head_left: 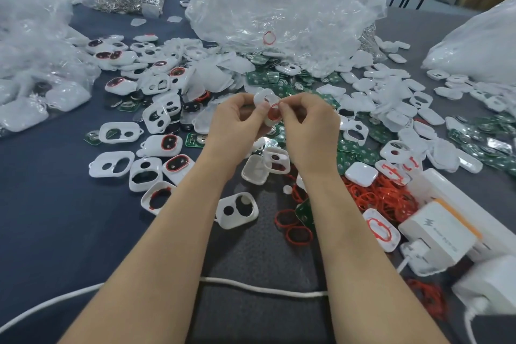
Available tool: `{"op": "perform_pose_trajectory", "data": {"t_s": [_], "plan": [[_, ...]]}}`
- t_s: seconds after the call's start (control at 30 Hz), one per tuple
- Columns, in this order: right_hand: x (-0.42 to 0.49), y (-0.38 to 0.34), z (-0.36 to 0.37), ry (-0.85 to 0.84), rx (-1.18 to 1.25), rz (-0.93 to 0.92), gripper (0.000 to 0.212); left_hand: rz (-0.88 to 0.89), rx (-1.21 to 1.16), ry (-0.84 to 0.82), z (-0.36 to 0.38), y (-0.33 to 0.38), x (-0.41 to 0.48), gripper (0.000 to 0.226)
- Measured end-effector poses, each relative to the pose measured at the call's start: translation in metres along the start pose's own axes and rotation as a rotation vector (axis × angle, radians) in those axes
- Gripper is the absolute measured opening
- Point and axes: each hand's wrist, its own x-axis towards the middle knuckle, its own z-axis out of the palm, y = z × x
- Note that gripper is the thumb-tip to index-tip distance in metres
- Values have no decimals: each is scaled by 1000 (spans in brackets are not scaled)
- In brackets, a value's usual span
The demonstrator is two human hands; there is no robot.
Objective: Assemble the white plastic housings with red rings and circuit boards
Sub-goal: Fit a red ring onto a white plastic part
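Note:
Above the table's middle, my left hand (pixel 236 117) and my right hand (pixel 305 120) meet around one white plastic housing (pixel 264 99), held upright between the fingertips. A red ring (pixel 273 112) sits at the housing's lower opening, pinched by my right thumb and fingers. Loose red rings (pixel 374 198) lie heaped at the right, near my right forearm. Green circuit boards (pixel 351 148) are scattered just beyond and right of my hands. Several white housings (pixel 111 165) lie at the left, some with red rings fitted.
A big clear plastic bag (pixel 279 8) stands behind the pile, with more bags far left (pixel 30 45) and far right (pixel 480 45). White chargers (pixel 435 237) sit at the right edge. A white cable (pixel 251 286) crosses the grey table under my forearms.

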Motion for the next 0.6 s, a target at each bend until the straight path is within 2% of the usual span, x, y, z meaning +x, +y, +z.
{"op": "perform_pose_trajectory", "data": {"t_s": [0.17, 0.47, 0.53, 0.6], "plan": [[-2, 0, 1, 7, -50, -34, 10, 10, 58, -55, -3, 0, 1, 9], [-6, -2, 6, -2, -29, -27, 7, 10, 113, -41, -5, 1, 0, 10], [-4, 1, 2, -81, 78, 68, 4, -1, 94, -47, -7, 2, 1, 11], [2, 5, -8, -237, 347, 275, 7, -24, 47, -70, -11, 4, 3, 15]]}}
